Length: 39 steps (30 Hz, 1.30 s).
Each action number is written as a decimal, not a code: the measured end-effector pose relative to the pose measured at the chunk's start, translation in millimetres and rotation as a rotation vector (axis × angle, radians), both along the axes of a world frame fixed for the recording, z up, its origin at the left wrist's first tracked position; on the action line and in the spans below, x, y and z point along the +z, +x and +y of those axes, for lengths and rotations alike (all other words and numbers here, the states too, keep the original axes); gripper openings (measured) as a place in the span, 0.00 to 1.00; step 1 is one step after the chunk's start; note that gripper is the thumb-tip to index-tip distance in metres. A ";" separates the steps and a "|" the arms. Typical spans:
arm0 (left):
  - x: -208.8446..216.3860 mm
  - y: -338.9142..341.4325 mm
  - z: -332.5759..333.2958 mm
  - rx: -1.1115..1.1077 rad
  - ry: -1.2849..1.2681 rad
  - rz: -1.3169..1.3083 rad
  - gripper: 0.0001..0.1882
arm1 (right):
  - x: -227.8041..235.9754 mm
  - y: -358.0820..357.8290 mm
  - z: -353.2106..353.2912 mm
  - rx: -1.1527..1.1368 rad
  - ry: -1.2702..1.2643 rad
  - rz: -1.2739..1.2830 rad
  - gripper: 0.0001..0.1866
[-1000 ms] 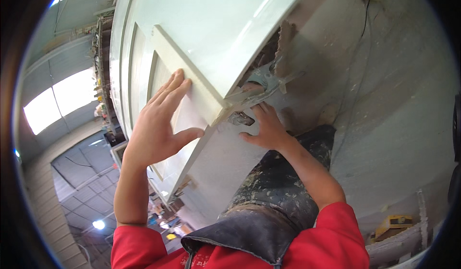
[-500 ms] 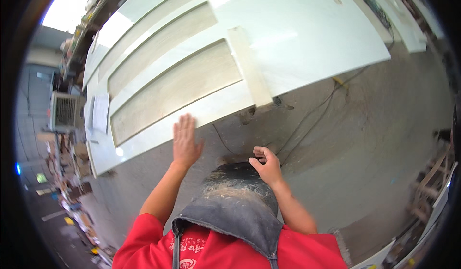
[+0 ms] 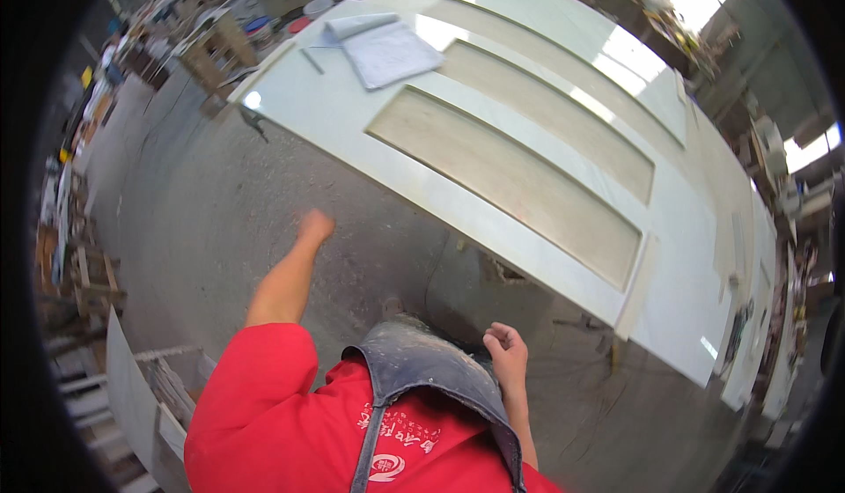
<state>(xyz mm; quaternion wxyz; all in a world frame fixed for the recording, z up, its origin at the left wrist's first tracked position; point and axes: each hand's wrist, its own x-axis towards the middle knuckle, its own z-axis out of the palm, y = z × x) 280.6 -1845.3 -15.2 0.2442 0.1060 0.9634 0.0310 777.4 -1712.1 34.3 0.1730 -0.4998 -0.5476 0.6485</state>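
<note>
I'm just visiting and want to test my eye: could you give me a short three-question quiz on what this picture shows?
1. True or false: the left hand rests flat on the white door.
2. What lies on the door's far end? A) an open notebook B) a hammer C) a paint tin
3. How is the right hand shaped, and does it hold anything?

Key:
1. False; it hangs over the concrete floor, off the door.
2. A, the open notebook.
3. Loosely curled near the apron; nothing visible in it.
</note>
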 end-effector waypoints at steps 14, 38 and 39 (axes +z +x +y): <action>-195.4 265.4 -342.8 0.533 0.090 -0.655 0.23 | 122.8 -175.8 -13.3 0.933 -0.604 -0.069 0.22; -63.7 667.3 -339.0 1.915 0.540 0.393 0.22 | 54.3 -238.8 -411.2 2.867 -0.432 -0.418 0.24; -49.8 670.1 -337.5 2.071 0.654 0.460 0.23 | 71.3 -215.5 -445.2 2.987 -0.409 -0.445 0.24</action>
